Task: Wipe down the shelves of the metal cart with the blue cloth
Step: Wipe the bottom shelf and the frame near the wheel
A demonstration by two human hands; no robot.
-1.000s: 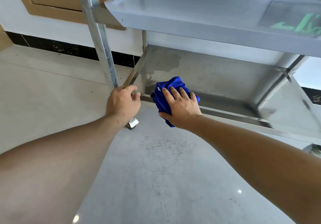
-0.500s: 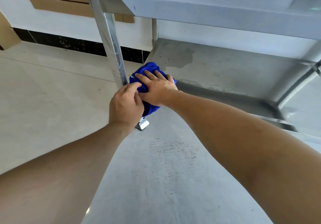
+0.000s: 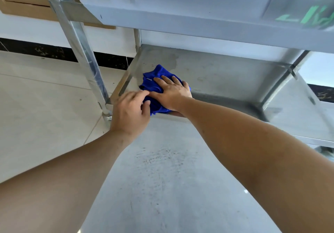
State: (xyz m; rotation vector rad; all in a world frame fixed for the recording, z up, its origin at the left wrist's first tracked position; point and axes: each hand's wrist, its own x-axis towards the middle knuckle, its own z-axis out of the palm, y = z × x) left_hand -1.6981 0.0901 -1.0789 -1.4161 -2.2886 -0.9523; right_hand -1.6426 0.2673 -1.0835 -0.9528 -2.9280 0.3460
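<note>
Head camera gives me both bare arms reaching to the near left corner of the metal cart's bottom shelf (image 3: 226,73). My right hand (image 3: 171,92) lies flat, fingers spread, pressing the blue cloth (image 3: 153,81) onto that shelf just inside its front lip. My left hand (image 3: 130,111) sits beside it, fingers loosely curled and touching the cloth's near edge; I cannot tell whether they pinch it. A steel corner post (image 3: 81,52) stands just left of the hands, and the upper shelf (image 3: 198,21) overhangs.

Pale tiled floor (image 3: 45,106), white wall (image 3: 36,30) w/ black baseboard (image 3: 45,52).
</note>
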